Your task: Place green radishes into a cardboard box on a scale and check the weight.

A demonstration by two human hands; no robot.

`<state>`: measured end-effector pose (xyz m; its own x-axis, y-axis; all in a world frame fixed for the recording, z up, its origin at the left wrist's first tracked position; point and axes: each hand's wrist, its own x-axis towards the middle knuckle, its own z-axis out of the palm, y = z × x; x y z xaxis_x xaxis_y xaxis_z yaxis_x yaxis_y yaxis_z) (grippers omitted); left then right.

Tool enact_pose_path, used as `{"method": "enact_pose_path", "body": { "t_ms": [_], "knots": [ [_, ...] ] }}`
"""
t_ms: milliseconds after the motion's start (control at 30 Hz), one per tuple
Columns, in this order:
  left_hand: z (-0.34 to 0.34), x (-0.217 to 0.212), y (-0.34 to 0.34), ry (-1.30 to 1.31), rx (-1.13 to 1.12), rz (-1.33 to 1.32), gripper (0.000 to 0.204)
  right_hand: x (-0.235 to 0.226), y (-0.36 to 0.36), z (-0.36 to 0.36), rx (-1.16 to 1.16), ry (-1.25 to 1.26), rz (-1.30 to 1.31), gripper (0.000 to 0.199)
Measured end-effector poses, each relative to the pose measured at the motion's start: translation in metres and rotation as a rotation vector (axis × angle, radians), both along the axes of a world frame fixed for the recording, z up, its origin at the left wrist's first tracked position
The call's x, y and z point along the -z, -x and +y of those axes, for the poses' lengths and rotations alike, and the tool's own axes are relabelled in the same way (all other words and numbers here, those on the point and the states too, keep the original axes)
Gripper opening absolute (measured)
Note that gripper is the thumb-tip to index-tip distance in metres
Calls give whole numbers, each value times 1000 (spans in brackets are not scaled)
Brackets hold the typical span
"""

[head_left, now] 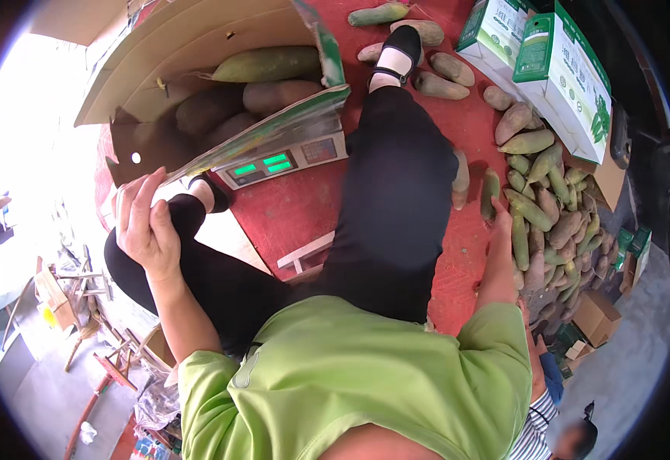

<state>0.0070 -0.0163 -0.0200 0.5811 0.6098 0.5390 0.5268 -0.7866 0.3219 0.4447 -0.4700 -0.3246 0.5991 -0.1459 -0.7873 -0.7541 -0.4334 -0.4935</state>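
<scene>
An open cardboard box (274,23) stands tilted in the view on a digital scale (320,151) with a lit green display. Inside it lie a long green radish (266,64) and several darker, shaded radishes (280,95). My left hand (147,226) is raised at the box's near left corner, thumb apart and fingers loosely bent, fingertips at the flap's edge; nothing shows in it. Down on my right, my right hand (501,218) has its fingers round the near end of a small green radish (490,190), beside the big pile.
A large heap of green and brownish radishes (557,207) covers the right side of the red floor covering (461,284). White and green cartons (561,77) stand behind it. Loose radishes (442,84) lie by my foot. Another person (538,422) sits at the lower right; wooden stools (116,368) are left.
</scene>
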Motion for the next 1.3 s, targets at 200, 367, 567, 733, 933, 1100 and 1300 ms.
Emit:
{"method": "enact_pose_path", "body": {
  "t_ms": [200, 367, 567, 733, 933, 1100, 1300],
  "knots": [
    [-6, -10, 3, 29, -4, 69, 37, -4, 26, -2, -45, -15, 64, 41],
    [-5, -13, 2, 7, 56, -21, 31, -6, 45, 15, 0, -40, 26, 33],
    [-5, -18, 6, 14, 113, 28, 37, -10, 53, 28, -88, -93, -37, 32],
    [-7, -19, 9, 9, 92, 60, 45, -15, 58, 41, -129, -72, -46, 35],
    [-6, -19, 12, 16, 124, 52, 46, -18, 56, 48, -159, -106, -70, 32],
    [-3, -19, 9, 28, 140, 33, 46, -28, 56, 57, -176, -10, -119, 31],
    [-4, -20, 9, 21, 123, 40, 46, -45, 64, 80, -157, -13, -156, 37]
  ]
}}
